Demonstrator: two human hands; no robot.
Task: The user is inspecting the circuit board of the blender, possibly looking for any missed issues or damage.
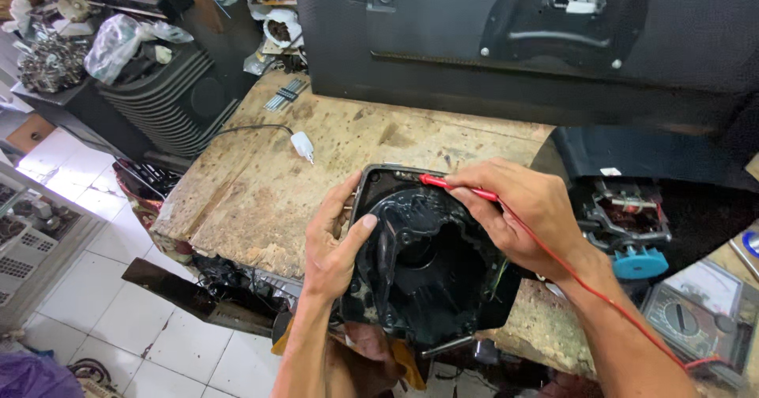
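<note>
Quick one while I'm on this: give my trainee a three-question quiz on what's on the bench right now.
1. True or false: the right hand holds a red probe.
2. Which hand steadies the black housing: A left, B right?
3. Fill in: the probe's red wire runs to the ____ at the bench's right edge.

Key: 1 true. 2 A, the left hand grips its rim. 3 meter.
</note>
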